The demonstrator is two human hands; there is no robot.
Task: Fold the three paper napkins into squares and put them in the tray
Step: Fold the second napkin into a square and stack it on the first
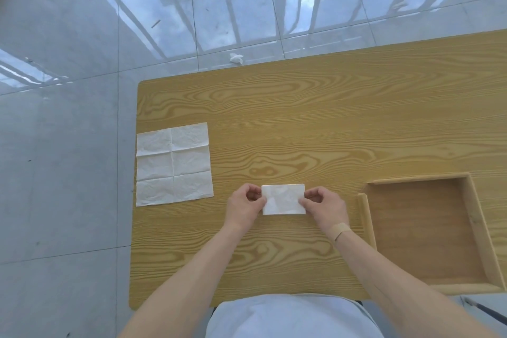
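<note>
- Folded napkin [283,199]: white, oblong not yet square; lies on table [301,118] centre-front, between both hands, left of tray.
- Left hand [244,206]: thumb + fingers pinched on napkin's left short edge.
- Right hand [325,207]: pinched likewise on right short edge; plaster at wrist.
- Open napkin [174,164]: flat, creased in six panels, at table's left edge, well apart. Third napkin: can't tell where.
- Tray [367,217]: wooden, nothing in it, just right of right hand.
- Step (est.): last half-fold. Bring one short edge onto the other, match corners first, then press crease from middle outward; thin paper, likely skews if rushed.
</note>
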